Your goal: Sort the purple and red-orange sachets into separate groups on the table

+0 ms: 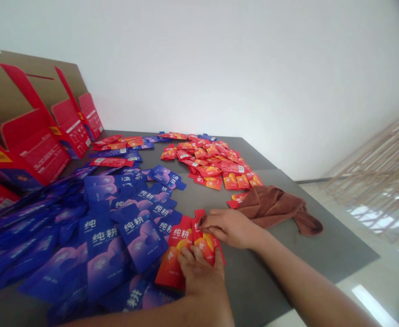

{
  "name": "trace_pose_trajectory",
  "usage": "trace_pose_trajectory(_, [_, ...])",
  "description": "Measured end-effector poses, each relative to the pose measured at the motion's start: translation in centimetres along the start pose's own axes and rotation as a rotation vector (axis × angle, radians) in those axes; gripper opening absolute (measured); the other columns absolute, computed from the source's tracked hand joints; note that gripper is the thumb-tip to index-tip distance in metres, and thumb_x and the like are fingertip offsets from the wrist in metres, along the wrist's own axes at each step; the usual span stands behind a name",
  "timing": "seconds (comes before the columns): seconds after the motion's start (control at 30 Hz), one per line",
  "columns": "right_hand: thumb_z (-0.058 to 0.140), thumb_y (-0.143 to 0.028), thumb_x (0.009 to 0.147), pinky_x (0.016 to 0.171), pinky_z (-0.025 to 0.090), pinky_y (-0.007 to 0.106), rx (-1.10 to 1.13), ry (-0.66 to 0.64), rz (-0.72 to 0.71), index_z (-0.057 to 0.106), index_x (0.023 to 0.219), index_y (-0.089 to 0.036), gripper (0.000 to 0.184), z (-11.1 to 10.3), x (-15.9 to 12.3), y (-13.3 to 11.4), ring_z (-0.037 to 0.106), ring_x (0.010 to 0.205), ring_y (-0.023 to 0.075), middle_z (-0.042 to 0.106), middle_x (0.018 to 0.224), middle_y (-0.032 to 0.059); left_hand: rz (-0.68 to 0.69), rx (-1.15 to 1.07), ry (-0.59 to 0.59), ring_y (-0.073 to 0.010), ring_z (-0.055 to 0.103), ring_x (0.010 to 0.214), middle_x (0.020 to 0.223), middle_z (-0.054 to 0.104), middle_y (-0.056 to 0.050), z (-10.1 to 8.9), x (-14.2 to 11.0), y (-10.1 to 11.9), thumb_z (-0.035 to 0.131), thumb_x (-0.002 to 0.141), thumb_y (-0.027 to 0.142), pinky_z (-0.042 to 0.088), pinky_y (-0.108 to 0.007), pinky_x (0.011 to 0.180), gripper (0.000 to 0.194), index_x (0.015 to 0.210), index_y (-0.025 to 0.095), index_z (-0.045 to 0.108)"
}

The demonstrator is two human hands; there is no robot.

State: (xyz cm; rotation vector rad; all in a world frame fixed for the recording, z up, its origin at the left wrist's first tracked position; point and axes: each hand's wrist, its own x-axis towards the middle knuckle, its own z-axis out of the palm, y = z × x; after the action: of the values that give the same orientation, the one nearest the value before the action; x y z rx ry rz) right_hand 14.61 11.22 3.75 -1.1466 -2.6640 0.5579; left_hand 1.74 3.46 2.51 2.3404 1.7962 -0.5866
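- Red packets (182, 234) first, head view: a few sit at the near edge of the blue heap, under the hands, with 纯耕 printed in white and a yellow-orange picture below.
- Left hand (201, 272) is lying on them, fingers spread apart. It covers a good chunk of the fronts, so lower print is hidden.
- Right hand (233, 227) is at their top right corner, fingers curled in. Can't tell if that grip is clamped on anything; some dark brown bit shows at the fingertips, too blurry to name.
- Blue packets (140, 236) also say 纯耕, over purple artwork; small print is mush.
- Red pile (213, 168) further back on the table (253, 281), some with barcodes showing.
- Brown cloth (270, 204) lies crumpled on the right, partly hiding another red packet.
- Red boxes (37, 145) at left: tiny white text, unreadable, and the nearest is cut off by the frame.
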Motion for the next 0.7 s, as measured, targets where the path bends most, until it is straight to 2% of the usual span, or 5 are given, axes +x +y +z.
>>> trace_pose_trajectory(0.13, [0.047, -0.017, 0.093, 0.073, 0.040, 0.024, -0.044, 0.052, 0.061, 0.063, 0.096, -0.019, 0.016, 0.1, 0.1, 0.5, 0.057, 0.082, 0.0141, 0.062, 0.093, 0.0045, 0.025, -0.016, 0.007, -0.0441, 0.047, 0.126, 0.140, 0.053, -0.018, 0.7, 0.3, -0.2, 0.039, 0.091, 0.013, 0.038, -0.063, 0.098, 0.052, 0.133, 0.043, 0.043])
trace_pose_trajectory(0.27, [0.051, -0.014, 0.088, 0.073, 0.039, 0.022, 0.050, -0.063, -0.117, 0.060, 0.092, -0.020, 0.012, -0.1, -0.2, -0.7, 0.057, 0.083, 0.0130, 0.062, 0.091, 0.0016, 0.050, -0.022, -0.047, -0.0430, 0.043, 0.129, 0.143, 0.049, -0.017, 0.7, 0.6, -0.5, 0.040, 0.090, 0.010, 0.036, -0.063, 0.101, 0.054, 0.133, 0.041, 0.044])
trace_pose_trajectory(0.33, [0.052, -0.013, 0.086, 0.073, 0.039, 0.022, 0.038, -0.083, -0.141, 0.059, 0.091, -0.020, 0.011, 0.2, -0.2, -1.2, 0.057, 0.085, 0.0133, 0.062, 0.093, 0.0010, 0.028, -0.003, -0.070, -0.0415, 0.042, 0.131, 0.145, 0.047, -0.017, 0.4, 0.4, -0.5, 0.040, 0.089, 0.007, 0.034, -0.060, 0.105, 0.056, 0.133, 0.040, 0.046])
trace_pose_trajectory(0.57, [0.041, -0.024, 0.095, 0.070, 0.037, 0.026, -0.234, 0.070, 0.177, 0.056, 0.096, -0.019, 0.016, 1.8, 1.3, -1.5, 0.055, 0.079, 0.0155, 0.060, 0.092, 0.0047, 0.090, 0.018, -0.033, -0.0432, 0.046, 0.126, 0.140, 0.048, -0.024, -1.1, -0.6, -0.9, 0.036, 0.088, 0.003, 0.040, -0.059, 0.100, 0.060, 0.138, 0.035, 0.042])
trace_pose_trajectory(0.7, [0.043, -0.023, 0.093, 0.069, 0.035, 0.026, -0.264, 0.055, 0.171, 0.055, 0.094, -0.019, 0.012, 1.7, 1.1, -2.0, 0.053, 0.077, 0.0153, 0.060, 0.092, 0.0047, 0.160, 0.020, -0.038, -0.0446, 0.045, 0.127, 0.140, 0.046, -0.026, -1.8, -1.0, -1.5, 0.039, 0.088, 0.005, 0.037, -0.061, 0.102, 0.057, 0.140, 0.026, 0.040])
